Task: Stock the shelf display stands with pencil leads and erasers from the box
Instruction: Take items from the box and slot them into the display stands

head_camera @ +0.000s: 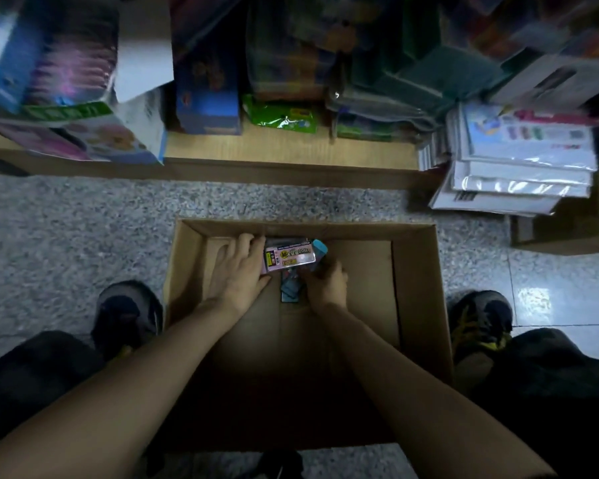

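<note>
An open cardboard box point(419, 288) stands on the floor between my feet. Both my hands reach down to its far end. My left hand point(237, 271) grips the left end of a pink pack point(289, 259) with a yellow and white label. My right hand point(327, 283) is curled around blue packs point(317, 248) just right of the pink one. More small blue packs point(289, 292) lie on the box bottom between my hands.
A low wooden shelf point(284, 150) runs across the far side, loaded with coloured boxes and packets. A stack of white plastic-wrapped pads point(519, 164) sits at the right on another carton. My shoes point(127, 316) flank the box on the speckled floor.
</note>
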The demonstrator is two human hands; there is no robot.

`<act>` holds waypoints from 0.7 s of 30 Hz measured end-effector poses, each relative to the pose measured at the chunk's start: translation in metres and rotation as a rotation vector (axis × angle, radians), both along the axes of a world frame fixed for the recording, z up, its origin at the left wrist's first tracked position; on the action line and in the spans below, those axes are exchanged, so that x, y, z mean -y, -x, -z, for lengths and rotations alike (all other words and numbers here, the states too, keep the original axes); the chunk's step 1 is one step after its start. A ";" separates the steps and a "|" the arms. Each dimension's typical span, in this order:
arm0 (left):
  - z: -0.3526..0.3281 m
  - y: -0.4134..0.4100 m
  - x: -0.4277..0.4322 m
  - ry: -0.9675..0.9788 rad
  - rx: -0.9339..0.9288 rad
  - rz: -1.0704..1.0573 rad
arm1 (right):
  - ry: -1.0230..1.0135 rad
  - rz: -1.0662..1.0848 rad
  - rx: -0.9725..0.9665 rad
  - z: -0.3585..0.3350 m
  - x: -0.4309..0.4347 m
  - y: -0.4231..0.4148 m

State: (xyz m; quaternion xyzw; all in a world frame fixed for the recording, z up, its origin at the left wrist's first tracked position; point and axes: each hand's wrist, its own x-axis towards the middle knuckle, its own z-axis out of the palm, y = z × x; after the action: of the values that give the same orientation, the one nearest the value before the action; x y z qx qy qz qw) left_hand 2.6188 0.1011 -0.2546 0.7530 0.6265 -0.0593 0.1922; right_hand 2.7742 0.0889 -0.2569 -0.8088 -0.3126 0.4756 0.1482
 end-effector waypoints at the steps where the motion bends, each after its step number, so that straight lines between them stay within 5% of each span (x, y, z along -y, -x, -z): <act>1: 0.001 -0.001 0.000 -0.014 -0.029 0.011 | 0.015 -0.001 0.031 0.002 0.001 0.006; 11: 0.014 0.000 -0.010 0.121 0.034 0.002 | 0.057 -0.104 0.171 0.009 0.013 0.029; 15: 0.009 0.020 0.003 0.300 0.117 -0.169 | 0.057 -0.146 0.145 0.008 0.027 0.027; 21: 0.000 0.018 0.045 0.307 0.141 -0.539 | 0.012 -0.226 0.216 0.006 0.022 0.032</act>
State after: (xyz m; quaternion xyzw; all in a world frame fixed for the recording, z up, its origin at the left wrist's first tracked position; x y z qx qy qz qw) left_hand 2.6011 0.0558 -0.2546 0.5245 0.7723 -0.0479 0.3551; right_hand 2.7418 0.0668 -0.2625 -0.8157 -0.4132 0.4011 0.0544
